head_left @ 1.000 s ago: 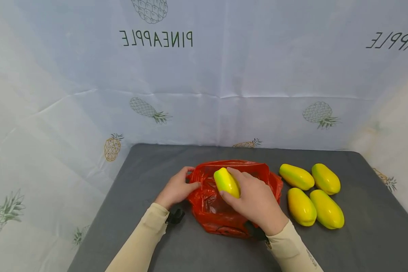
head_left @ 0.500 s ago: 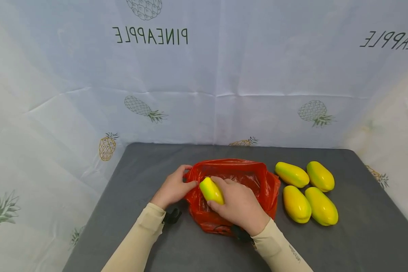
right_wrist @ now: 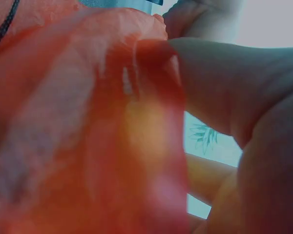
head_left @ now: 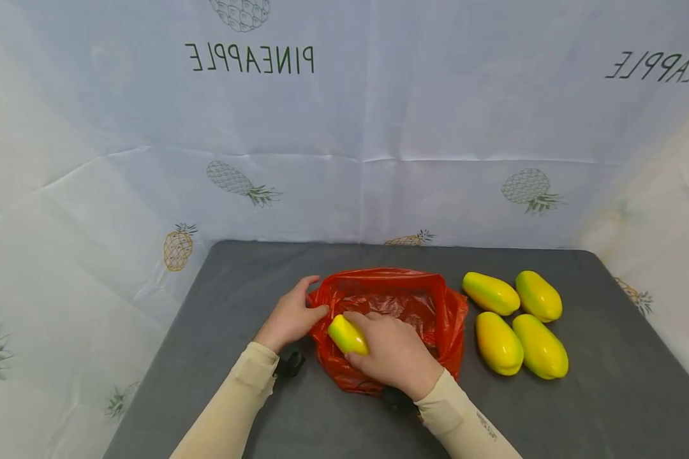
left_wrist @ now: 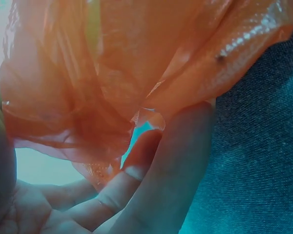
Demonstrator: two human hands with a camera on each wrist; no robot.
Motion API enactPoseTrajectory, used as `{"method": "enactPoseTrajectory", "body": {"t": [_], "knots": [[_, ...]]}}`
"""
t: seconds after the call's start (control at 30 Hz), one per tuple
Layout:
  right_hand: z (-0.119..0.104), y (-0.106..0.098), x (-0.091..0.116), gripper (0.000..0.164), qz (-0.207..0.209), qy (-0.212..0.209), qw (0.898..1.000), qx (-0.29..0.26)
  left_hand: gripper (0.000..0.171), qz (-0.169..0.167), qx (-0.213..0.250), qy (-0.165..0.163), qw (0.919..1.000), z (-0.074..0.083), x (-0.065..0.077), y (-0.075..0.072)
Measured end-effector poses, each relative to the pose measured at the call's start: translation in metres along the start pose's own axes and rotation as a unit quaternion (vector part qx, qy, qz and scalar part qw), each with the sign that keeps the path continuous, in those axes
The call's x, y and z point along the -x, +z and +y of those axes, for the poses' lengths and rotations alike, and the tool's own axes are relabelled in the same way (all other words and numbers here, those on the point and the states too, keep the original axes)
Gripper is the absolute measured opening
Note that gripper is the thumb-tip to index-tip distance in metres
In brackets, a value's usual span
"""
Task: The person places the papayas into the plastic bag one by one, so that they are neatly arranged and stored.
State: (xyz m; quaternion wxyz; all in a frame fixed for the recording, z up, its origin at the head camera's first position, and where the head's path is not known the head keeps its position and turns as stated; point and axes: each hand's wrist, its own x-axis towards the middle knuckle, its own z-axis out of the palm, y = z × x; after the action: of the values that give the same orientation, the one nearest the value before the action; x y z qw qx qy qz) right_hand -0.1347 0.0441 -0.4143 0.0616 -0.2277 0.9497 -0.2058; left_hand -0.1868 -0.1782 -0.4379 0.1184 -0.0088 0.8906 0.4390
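Observation:
A red plastic bag [head_left: 444,322] sits on the grey table with its mouth spread upward. My left hand [head_left: 289,319] holds the bag's left rim; in the left wrist view its fingers [left_wrist: 173,151] lie against the thin film. My right hand [head_left: 399,350] grips a yellow-green papaya [head_left: 346,335] inside the bag's opening, near the left side. In the right wrist view the bag's film [right_wrist: 53,136] covers much of the frame, and the papaya shows only as a yellow blur through it. What lies beneath my right hand in the bag is hidden.
Several papayas lie grouped on the table right of the bag, among them one at the back [head_left: 490,293] and one in front [head_left: 499,344]. A pale cloth with pineapple prints [head_left: 344,204] hangs behind the table [head_left: 252,268].
My right hand has moved left and lower with the papaya, bringing it into the bag near the left rim. My left hand keeps its hold on the bag. The view has shifted slightly.

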Motion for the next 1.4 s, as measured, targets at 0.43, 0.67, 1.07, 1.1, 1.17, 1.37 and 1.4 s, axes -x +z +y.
{"method": "enactPoseTrajectory", "body": {"t": [0.43, 0.67, 1.07, 1.1, 1.17, 1.37, 1.4], "knots": [[0.0028, 0.0023, 0.0012, 0.066, -0.03, -0.02, 0.999, 0.009, 0.075, 0.02, -0.024, 0.013, 0.9994, -0.0018, -0.0029, -0.0001], [0.0046, 0.0002, 0.0016, 0.07, -0.04, -0.019, 0.999, 0.014, 0.074, 0.026, -0.023, 0.018, 0.9992, -0.0013, -0.0059, 0.0002], [0.0018, 0.0013, 0.0017, 0.065, -0.058, -0.028, 0.998, 0.015, 0.074, 0.037, -0.027, 0.011, 0.9989, -0.0035, -0.0029, -0.0006], [0.002, 0.0012, 0.0017, 0.065, -0.058, -0.029, 0.998, 0.016, 0.074, 0.036, -0.026, 0.01, 0.999, -0.0034, -0.003, -0.0003], [0.0026, 0.0013, 0.0019, 0.066, -0.059, -0.029, 0.998, 0.015, 0.074, 0.032, -0.027, 0.006, 0.9991, -0.0033, -0.0035, 0.0005], [0.0033, 0.0011, 0.002, 0.07, -0.064, -0.026, 0.998, 0.009, 0.073, 0.011, -0.034, -0.004, 0.9994, -0.0048, -0.0036, 0.0035], [0.0035, 0.001, 0.0018, 0.071, -0.064, -0.027, 0.998, 0.009, 0.072, 0.008, -0.034, -0.004, 0.9994, -0.0049, -0.0031, 0.0039]]}}
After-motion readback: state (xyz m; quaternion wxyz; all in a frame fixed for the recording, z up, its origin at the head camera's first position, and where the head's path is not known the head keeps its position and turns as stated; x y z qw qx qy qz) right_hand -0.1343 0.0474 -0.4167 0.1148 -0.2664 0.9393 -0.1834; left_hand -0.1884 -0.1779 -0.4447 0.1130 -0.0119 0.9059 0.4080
